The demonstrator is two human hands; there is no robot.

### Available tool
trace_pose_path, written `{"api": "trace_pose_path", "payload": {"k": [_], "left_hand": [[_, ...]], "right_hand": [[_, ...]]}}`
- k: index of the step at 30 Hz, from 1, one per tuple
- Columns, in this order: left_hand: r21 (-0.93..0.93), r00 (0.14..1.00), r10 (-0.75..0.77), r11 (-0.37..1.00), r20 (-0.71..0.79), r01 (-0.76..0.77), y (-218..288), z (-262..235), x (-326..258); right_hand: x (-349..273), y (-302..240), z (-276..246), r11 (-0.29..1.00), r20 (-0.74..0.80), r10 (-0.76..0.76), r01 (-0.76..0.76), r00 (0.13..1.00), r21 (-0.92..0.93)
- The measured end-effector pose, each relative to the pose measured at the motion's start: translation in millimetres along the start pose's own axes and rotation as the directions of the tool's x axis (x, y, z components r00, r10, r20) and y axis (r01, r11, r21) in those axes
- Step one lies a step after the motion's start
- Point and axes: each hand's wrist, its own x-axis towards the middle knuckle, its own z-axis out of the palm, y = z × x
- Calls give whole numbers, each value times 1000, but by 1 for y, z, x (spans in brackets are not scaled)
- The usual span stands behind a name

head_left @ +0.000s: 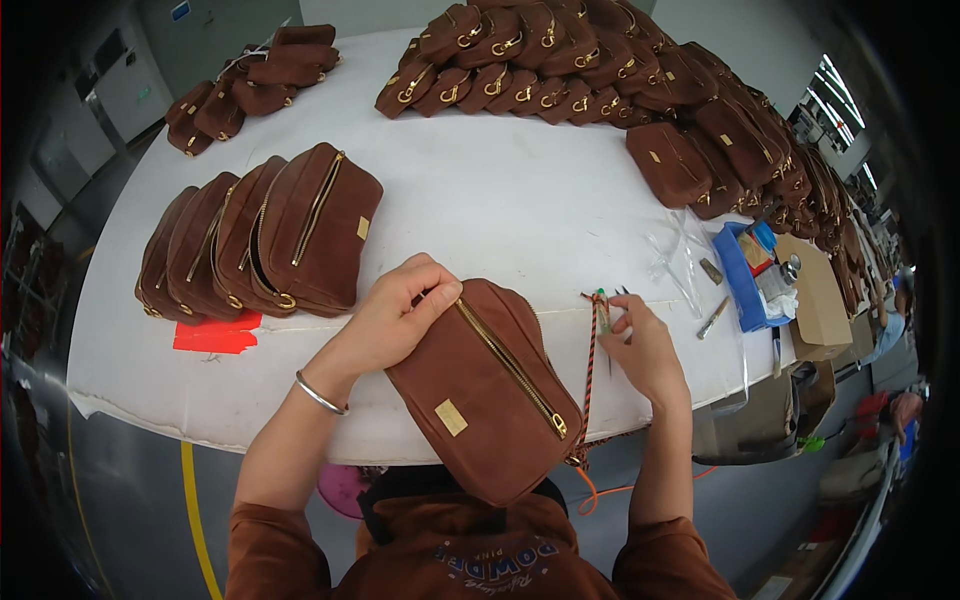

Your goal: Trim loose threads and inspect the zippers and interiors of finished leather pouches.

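Note:
My left hand (402, 308) is closed on the upper left corner of a brown bag (480, 380), pinching it beside one end of the zipper. The bag tilts over the table's near edge, its gold zipper running diagonally and a small gold plate on its front. Right of the bag, the fingers of my right hand (640, 345) close around a small green-topped thing (601, 300), whose kind I cannot make out. From it hangs a red-and-black twisted cord (590, 375). Thin dark tips show by these fingers; what they belong to is hidden.
Several finished-looking brown bags (325, 240) stand in a row at left, by red tape (216, 335). More bags (560, 60) are piled at the back and right. A blue bin (738, 280) with bottles, a pen-like tool (713, 318) and a cardboard box (822, 310) lie right.

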Motion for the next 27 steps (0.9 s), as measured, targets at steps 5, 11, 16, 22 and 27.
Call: {"api": "trace_pose_path", "payload": {"k": [5, 11, 16, 22, 27], "left_hand": [[-87, 998, -61, 994, 6, 61, -7, -3, -3], [-147, 997, -79, 986, 2, 78, -9, -2, -6], [-173, 993, -121, 978, 2, 120, -12, 2, -8], [-209, 988, -155, 966, 1, 152, -13, 4, -7], [-221, 986, -164, 961, 17, 164, -15, 5, -7]], "right_hand": [[-1, 22, -2, 991, 1, 19, -19, 1000, -133], [7, 3, -4, 986, 16, 107, -104, 994, -129], [8, -1, 0, 953, 40, 36, -22, 999, -303], [11, 7, -7, 862, 14, -240, 220, 971, -457], [12, -25, 0, 937, -339, -122, 221, 933, 272]]}}
